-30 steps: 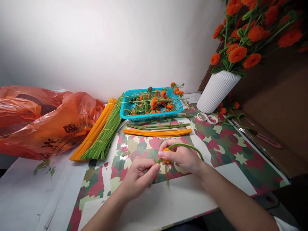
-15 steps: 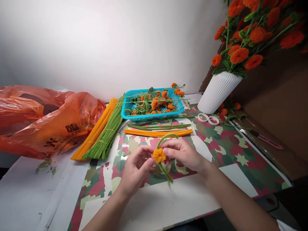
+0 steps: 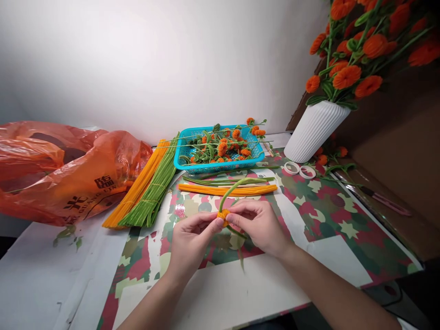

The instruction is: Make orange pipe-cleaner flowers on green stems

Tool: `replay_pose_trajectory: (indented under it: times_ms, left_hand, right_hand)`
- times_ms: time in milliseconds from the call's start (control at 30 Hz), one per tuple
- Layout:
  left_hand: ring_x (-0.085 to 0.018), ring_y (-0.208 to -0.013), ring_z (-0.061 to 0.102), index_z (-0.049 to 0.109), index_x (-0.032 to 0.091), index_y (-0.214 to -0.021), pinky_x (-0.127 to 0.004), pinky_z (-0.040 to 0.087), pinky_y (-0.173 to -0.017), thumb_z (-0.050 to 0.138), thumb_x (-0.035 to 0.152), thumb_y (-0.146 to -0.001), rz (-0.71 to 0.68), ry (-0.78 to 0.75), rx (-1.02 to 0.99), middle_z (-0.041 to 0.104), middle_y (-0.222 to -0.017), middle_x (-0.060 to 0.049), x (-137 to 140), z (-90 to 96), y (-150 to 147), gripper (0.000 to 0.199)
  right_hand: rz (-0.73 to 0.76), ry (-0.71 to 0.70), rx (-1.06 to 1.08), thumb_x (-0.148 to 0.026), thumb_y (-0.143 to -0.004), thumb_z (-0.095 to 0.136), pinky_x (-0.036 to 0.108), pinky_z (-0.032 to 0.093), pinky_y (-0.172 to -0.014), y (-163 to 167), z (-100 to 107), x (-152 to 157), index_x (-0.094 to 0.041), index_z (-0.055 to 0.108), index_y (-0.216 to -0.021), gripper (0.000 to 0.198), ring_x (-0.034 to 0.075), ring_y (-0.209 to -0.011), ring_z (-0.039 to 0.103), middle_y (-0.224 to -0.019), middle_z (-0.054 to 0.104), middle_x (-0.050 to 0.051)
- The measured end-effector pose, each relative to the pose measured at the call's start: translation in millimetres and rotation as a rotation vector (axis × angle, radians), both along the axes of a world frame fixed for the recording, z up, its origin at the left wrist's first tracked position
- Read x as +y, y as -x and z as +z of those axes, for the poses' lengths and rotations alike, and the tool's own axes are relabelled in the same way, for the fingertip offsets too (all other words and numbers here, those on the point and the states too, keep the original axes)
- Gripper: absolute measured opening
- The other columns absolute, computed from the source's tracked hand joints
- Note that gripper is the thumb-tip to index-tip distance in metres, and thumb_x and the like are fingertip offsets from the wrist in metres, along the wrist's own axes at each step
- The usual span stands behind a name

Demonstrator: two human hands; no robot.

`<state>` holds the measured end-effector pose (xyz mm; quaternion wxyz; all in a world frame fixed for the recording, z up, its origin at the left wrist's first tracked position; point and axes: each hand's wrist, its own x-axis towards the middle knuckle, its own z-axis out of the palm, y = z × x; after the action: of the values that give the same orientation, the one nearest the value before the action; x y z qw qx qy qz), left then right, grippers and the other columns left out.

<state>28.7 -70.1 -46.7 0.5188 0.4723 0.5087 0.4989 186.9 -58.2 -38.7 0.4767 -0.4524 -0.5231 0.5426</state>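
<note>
Between my two hands is a small yellow-orange pipe-cleaner flower (image 3: 223, 216), held above the patterned table cover. My left hand (image 3: 195, 233) pinches its left side with thumb and fingertips. From the other side my right hand (image 3: 259, 224) pinches it too, partly covering the petals. A green pipe cleaner (image 3: 229, 187) arches up from the flower toward the right, and a green end sticks out below it. Just beyond my hands lie loose yellow pipe cleaners (image 3: 227, 189) and green pipe cleaners (image 3: 199, 181).
A blue basket (image 3: 177, 158) of orange flowers stands at the back. Left of it lie a yellow bundle (image 3: 137, 188), a green bundle (image 3: 153, 192) and an orange plastic bag (image 3: 85, 178). To the right are a white vase (image 3: 314, 130), tape rolls (image 3: 291, 168) and a pink-handled cutter (image 3: 390, 203).
My left thumb has closed onto the flower, and both hands now pinch it from either side. The flower has turned and shifted slightly up and left. The view has moved a little.
</note>
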Motion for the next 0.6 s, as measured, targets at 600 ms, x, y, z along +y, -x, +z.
replay_pose_trajectory:
  times_ms: [600]
  left_hand:
    - [-0.017,-0.074,0.072,0.075,0.019,-0.086,-0.022,0.060,-0.067,0.081,0.028,-0.068,0.071,0.041,-0.140,0.078,-0.082,-0.003,1.1,0.7,-2.4,0.020]
  right_hand:
    - [-0.082,-0.079,-0.020,-0.025,-0.073,0.075,0.028,0.057,-0.056,3.6,-1.1,-2.0,-0.021,0.076,-0.086,0.014,0.021,-0.083,0.068,-0.095,0.072,0.007]
